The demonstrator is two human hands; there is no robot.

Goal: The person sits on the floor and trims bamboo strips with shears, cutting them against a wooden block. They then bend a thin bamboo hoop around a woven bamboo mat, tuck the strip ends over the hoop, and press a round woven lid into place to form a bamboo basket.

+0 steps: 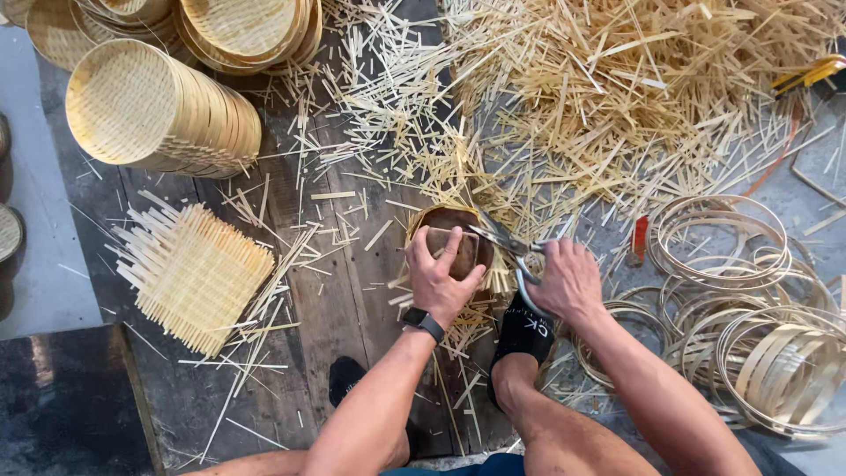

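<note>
My left hand [438,275] presses down on a brown round form [463,242] that sits inside a woven bamboo piece [441,216] on the wooden floor. My right hand [568,280] grips a pair of scissors [509,242], whose blades point left at the rim of the woven piece, just beside the left hand's fingers. Cut bamboo strip ends stick out around the form. A black watch is on my left wrist. My foot in a black sock [522,330] rests right below the hands.
A stack of round woven bamboo trays [163,110] lies at upper left, with more trays [247,31] behind. A square woven mat [194,273] lies left. A big heap of bamboo offcuts [634,88] fills the top right. Several bamboo hoops [749,300] lie at right.
</note>
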